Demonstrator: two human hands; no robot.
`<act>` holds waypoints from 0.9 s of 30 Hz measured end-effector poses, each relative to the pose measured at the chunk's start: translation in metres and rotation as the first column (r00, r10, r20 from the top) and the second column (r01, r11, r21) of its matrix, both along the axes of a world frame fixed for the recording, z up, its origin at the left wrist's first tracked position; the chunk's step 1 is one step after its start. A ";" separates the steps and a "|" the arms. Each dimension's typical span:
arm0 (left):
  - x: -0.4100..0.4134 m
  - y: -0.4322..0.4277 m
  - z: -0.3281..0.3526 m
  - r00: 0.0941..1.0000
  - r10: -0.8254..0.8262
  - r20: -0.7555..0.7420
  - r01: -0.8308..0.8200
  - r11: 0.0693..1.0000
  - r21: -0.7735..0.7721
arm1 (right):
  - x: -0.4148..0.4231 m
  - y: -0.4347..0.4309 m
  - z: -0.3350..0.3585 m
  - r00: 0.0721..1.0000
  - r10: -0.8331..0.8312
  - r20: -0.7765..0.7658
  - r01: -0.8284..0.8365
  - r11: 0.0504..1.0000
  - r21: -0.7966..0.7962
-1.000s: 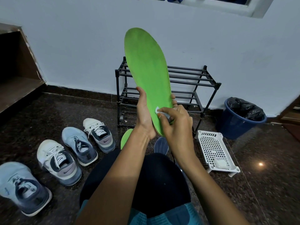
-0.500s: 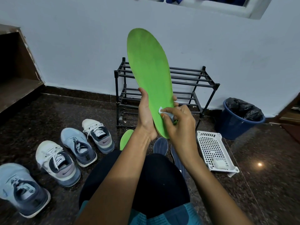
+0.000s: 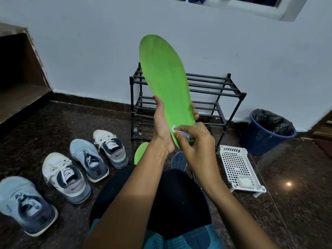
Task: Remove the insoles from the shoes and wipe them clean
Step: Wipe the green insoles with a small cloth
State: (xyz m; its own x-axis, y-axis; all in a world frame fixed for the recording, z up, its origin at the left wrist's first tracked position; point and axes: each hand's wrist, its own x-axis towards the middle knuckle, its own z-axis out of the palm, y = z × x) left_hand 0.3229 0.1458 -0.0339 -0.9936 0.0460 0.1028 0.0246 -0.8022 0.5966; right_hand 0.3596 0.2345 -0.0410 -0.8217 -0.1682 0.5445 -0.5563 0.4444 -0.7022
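Note:
A long green insole (image 3: 165,83) stands upright in front of me, toe end up. My left hand (image 3: 162,126) grips its heel end from the left, fingers wrapped behind it. My right hand (image 3: 195,144) pinches a small pale wipe (image 3: 181,133) against the insole's lower face. On the floor lie a second green insole (image 3: 141,152) and a dark blue insole (image 3: 178,160), partly hidden by my arms and knee. Several white and blue sneakers (image 3: 84,159) stand in a row at the left.
A black metal shoe rack (image 3: 215,92) stands against the wall behind the insole. A white perforated tray (image 3: 235,164) holding a pale pad lies at the right, with a blue bin (image 3: 265,135) lined in black beyond it. Wooden steps (image 3: 19,72) rise at far left.
The wipe in my right hand has slid a little down the insole toward the heel. The insole and my left hand stay about where they were.

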 end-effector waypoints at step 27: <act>-0.002 -0.003 -0.004 1.000 -0.002 -0.011 0.001 0.998 -0.057 | -0.011 -0.001 0.000 0.984 -0.094 -0.151 0.099 0.995 0.027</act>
